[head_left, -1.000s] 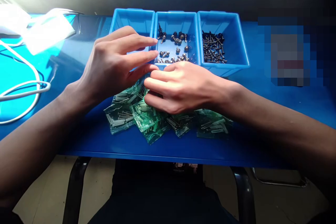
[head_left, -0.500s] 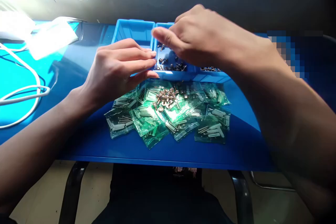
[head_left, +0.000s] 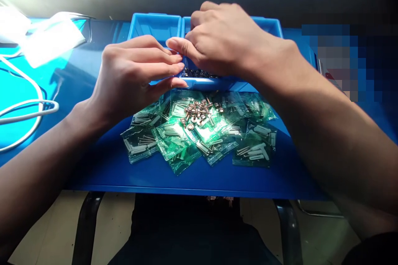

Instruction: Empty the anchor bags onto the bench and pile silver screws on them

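Note:
My left hand (head_left: 139, 64) reaches in from the left with its fingers stretched out and its thumb apart. Its fingertips are at the near left corner of the middle blue bin (head_left: 199, 83), and I see nothing held in it. Over that bin is my right hand (head_left: 219, 37), back up, with its thumb pointing left and its other fingers bent down. Those fingertips are hidden, so whether they hold anything does not show. Small dark screws (head_left: 200, 73) lie in the bin below it. Nearer me, a heap of shiny screws (head_left: 199, 112) rests on green-tinted plastic packets (head_left: 175, 143).
Another blue bin (head_left: 155, 25) stands left of the middle one, and a third bin (head_left: 269, 25) is at right, partly behind my right arm. White cable (head_left: 40, 103) loops across the blue table (head_left: 186, 182) at left. Black chair arms (head_left: 88, 223) flank my lap.
My right hand has moved left and slightly up over the middle bin, its thumb now close to my left fingertips. The left hand shifts slightly left in view. The camera view has tilted a little.

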A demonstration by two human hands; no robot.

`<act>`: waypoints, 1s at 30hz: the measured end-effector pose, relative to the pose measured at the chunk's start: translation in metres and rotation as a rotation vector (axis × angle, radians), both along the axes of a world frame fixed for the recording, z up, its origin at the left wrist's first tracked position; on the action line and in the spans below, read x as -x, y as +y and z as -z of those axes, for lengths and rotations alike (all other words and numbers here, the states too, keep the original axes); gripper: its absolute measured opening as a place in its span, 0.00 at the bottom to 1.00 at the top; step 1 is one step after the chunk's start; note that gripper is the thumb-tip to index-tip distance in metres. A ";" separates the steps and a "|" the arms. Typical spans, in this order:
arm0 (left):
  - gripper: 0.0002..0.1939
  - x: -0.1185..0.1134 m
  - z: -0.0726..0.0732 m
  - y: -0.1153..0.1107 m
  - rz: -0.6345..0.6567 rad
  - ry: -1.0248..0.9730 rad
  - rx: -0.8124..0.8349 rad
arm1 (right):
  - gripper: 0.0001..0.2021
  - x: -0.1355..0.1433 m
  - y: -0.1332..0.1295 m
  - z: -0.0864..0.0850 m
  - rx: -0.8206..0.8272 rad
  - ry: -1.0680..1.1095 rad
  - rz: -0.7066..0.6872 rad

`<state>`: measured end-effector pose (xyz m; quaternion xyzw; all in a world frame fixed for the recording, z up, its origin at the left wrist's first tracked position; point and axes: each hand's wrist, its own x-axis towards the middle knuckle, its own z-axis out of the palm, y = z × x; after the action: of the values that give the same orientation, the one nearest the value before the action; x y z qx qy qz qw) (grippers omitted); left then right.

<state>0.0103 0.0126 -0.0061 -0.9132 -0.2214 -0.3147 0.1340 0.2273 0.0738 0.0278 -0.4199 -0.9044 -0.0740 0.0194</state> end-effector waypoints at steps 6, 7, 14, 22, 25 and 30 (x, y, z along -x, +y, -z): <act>0.12 0.001 0.000 -0.001 -0.031 0.004 0.044 | 0.41 0.000 0.000 -0.001 0.102 0.046 0.075; 0.12 0.001 -0.001 -0.002 -0.027 0.001 0.045 | 0.41 0.000 0.000 -0.002 0.077 0.065 0.088; 0.14 0.001 0.001 0.000 -0.005 -0.007 0.037 | 0.37 0.001 0.008 0.005 0.015 0.042 0.107; 0.18 0.001 0.000 0.000 0.024 -0.009 0.043 | 0.26 -0.002 0.001 0.000 0.006 0.108 0.001; 0.18 0.002 0.001 0.000 0.026 -0.003 0.046 | 0.28 -0.003 0.005 0.001 0.087 0.139 0.016; 0.17 0.003 0.001 0.000 0.028 -0.007 0.053 | 0.32 -0.003 0.004 -0.001 0.112 0.145 0.026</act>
<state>0.0068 0.0129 -0.0069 -0.9184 -0.2172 -0.3137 0.1047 0.2302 0.0779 0.0288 -0.4363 -0.8978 0.0071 0.0604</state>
